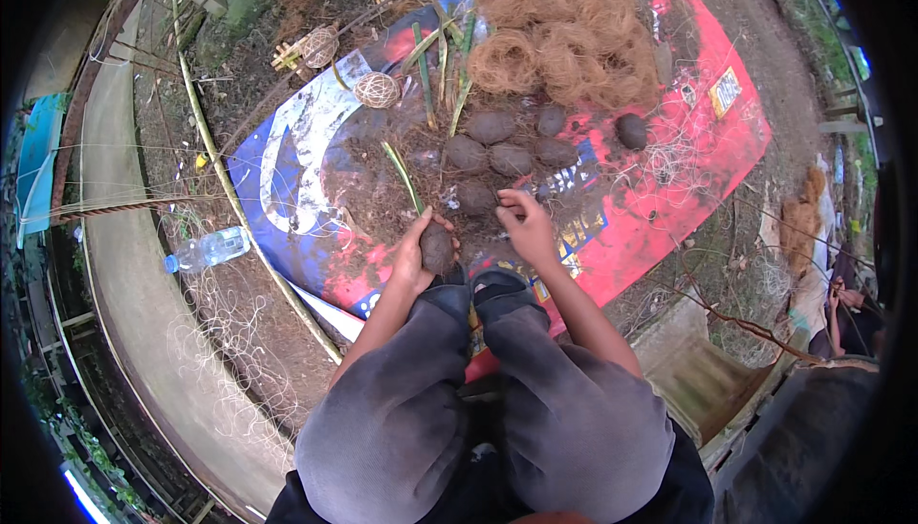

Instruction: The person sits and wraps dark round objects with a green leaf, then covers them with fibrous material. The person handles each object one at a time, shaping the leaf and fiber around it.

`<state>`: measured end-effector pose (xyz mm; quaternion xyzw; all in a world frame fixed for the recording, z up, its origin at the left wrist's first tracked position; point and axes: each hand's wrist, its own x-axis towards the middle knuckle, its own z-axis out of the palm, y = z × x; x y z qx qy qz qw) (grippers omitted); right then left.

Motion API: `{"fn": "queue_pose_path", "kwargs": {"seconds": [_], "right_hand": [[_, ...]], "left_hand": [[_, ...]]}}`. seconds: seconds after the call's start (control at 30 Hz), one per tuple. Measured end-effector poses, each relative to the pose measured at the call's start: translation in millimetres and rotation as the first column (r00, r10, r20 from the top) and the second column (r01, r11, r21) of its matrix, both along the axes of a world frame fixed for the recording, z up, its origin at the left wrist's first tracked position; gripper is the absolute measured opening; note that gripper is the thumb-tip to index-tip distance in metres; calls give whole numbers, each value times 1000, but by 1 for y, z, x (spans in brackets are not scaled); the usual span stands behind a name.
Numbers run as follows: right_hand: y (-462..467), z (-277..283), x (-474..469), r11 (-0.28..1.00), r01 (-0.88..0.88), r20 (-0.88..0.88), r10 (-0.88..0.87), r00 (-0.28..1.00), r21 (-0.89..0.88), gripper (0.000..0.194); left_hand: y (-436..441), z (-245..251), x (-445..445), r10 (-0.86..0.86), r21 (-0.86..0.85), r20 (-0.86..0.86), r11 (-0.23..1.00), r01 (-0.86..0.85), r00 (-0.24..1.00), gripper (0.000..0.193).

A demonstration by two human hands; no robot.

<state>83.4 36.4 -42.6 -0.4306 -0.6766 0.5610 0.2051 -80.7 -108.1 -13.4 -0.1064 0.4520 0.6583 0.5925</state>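
My left hand [414,250] is closed around a dark brown ball [437,248], which looks like packed soil or fibre, just above my feet. A green split stalk [404,178] stretches up and left from beside my left fingertips; whether the hand grips it is unclear. My right hand [527,221] hangs to the right with its fingers bent, close to another dark ball [476,198] on the sheet. Any thin thread between the right fingertips is too fine to make out. Beyond lie several more dark balls [510,159], grouped together, and a lone one [632,131] farther right.
A printed red and blue plastic sheet [688,187] covers the ground. Brown fibre nests [566,36] are heaped at its far side, beside green stalks [423,72]. Thread-wrapped balls [377,89], tangled white string [670,158], a water bottle [209,250] and a bamboo pole [237,205] lie around. Another person's hand [846,298] shows far right.
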Motion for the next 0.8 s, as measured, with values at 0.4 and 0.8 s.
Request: {"fn": "queue_pose_path", "kwargs": {"seconds": [0.4, 0.8], "right_hand": [[5, 11, -22, 865, -331, 298, 225, 928, 378, 64], [8, -1, -21, 957, -133, 26, 130, 991, 259, 45]], "left_hand": [[9, -13, 7, 14, 77, -100, 997, -6, 995, 28], [46, -13, 4, -173, 164, -177, 965, 203, 969, 31]]}}
